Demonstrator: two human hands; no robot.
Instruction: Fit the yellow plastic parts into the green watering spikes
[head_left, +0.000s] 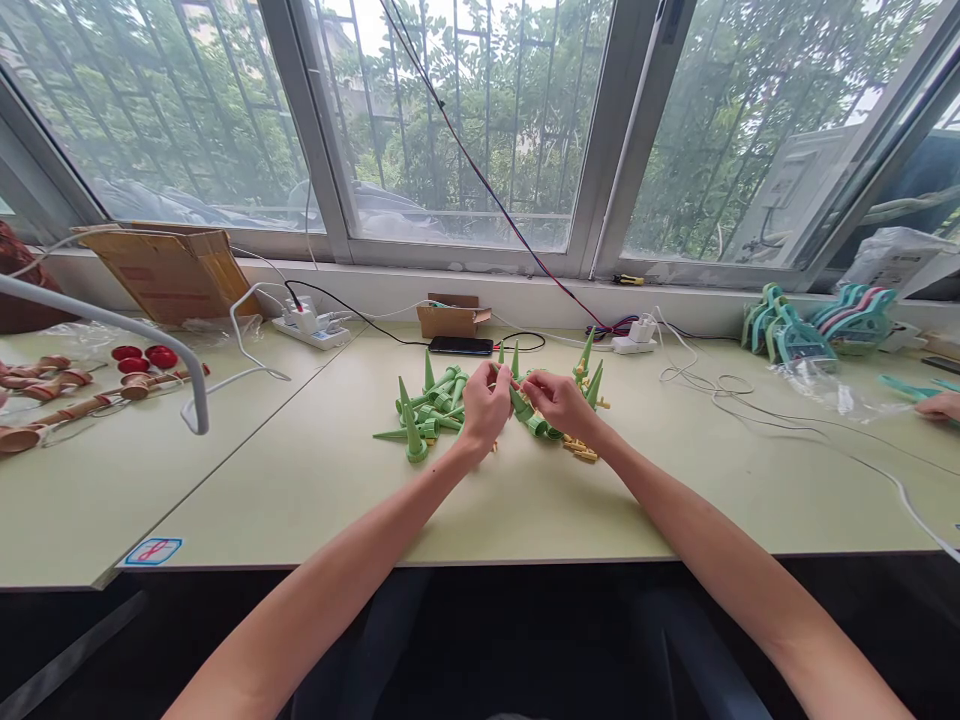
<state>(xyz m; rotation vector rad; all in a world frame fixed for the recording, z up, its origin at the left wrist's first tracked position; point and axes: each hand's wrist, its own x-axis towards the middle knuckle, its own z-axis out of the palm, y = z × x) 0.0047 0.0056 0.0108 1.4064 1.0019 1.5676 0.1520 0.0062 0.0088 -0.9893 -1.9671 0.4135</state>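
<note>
My left hand [487, 402] and my right hand [559, 402] meet fingertip to fingertip over a pile of green plastic cone-shaped spikes [442, 398]. Both hands are closed in a pinch; whatever small thing lies between the fingers is too hidden to name. A green spike [519, 406] shows just below the fingertips, but I cannot tell whether it is held or lying in the pile. One spike [413, 438] stands upright on its wide end left of my left hand. Small yellowish-tan pieces [581, 450] lie beside my right wrist.
Behind the pile are a phone [461, 346] and a small open cardboard box [452, 318]. Power strips [313, 330] and loose white cables [720, 388] lie around. Wooden toys with red balls [135, 362] are left; teal clips [802, 335] and another person's hand [941, 404] are right.
</note>
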